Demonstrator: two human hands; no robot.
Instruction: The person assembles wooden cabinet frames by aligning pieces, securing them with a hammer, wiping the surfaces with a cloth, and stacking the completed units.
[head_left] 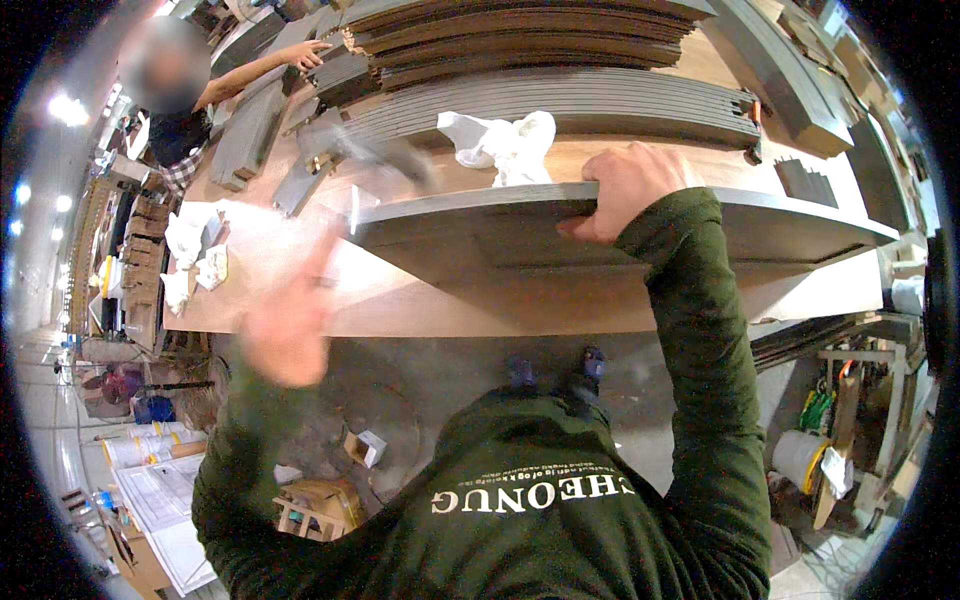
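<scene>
While the right hand (628, 188) curls its fingers over the far edge of a dark grey panel (560, 235), gripping it, the left hand (290, 318) appears only as a motion blur near the panel's left end at nine o'clock; whether that hand is open or closed cannot be told. Both forearms wear dark green sleeves (700, 340) that enter from the lower edge. The panel stands tilted on its long edge at the near side of a wooden desk (300, 275), spanning from about nine o'clock to three o'clock of the right hand. Just beyond the right hand, at eleven o'clock, a crumpled white rag (503, 142) lies on the desk. Farther out, at twelve o'clock, a stack of similar grey panels (590, 108) lies flat, with a stack of brown boards (520, 40) behind it. At ten o'clock, shorter grey pieces (255, 125) rest on the desk, and another person's hand (305, 53) touches the far stack. More white rags (195, 255) lie at the desk's left end, well apart from both hands.
</scene>
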